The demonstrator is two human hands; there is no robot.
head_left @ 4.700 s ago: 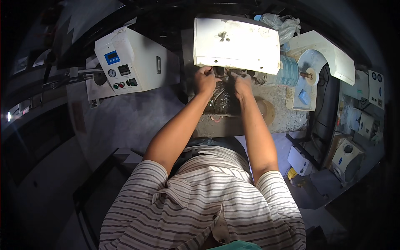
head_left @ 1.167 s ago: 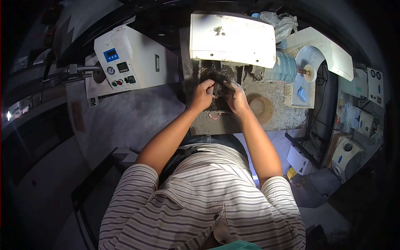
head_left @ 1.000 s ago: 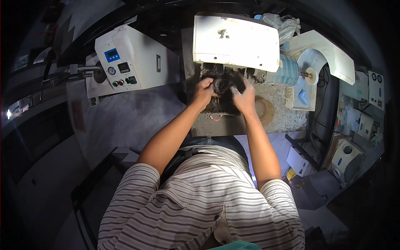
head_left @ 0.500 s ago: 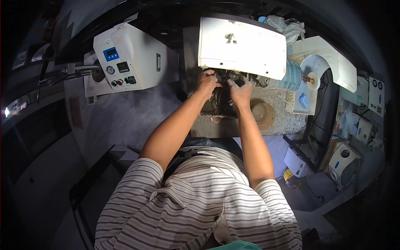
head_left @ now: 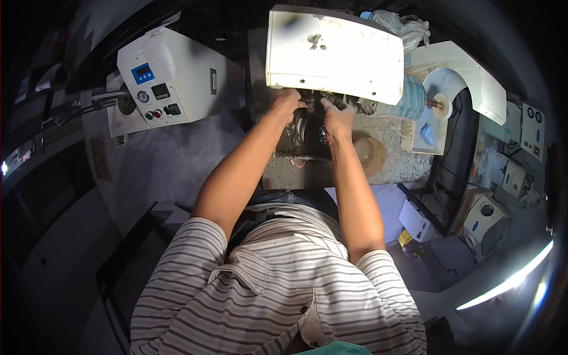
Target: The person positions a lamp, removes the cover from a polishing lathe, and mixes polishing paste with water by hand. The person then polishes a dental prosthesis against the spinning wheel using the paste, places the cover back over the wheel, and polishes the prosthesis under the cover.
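A white, mud-spotted machine housing (head_left: 334, 56) overhangs a dark, wet, muddy tray (head_left: 305, 139). My left hand (head_left: 286, 102) reaches to the housing's lower edge at the tray's left side, its fingers bent and closed on something I cannot make out. My right hand (head_left: 337, 115) is just right of it, thumb raised and fingers curled round something dark and wet, too small and shadowed to name. A blue translucent plastic jug (head_left: 405, 94) lies to the right of the housing. A round tan bowl (head_left: 368, 155) sits beside my right forearm on the grimy bench (head_left: 396, 168).
A white control box (head_left: 177, 80) with gauge and buttons stands at left. At right are a white machine cover (head_left: 479, 83) with a spindle and blue piece, and several white machines (head_left: 529, 130). A crumpled plastic bag (head_left: 408, 32) lies at the back. A bright light strip glows lower right.
Both hands have moved away from me, from the middle of the tray to the housing's lower edge, where they partly disappear. The view has shifted slightly, bringing a light strip in at lower right.
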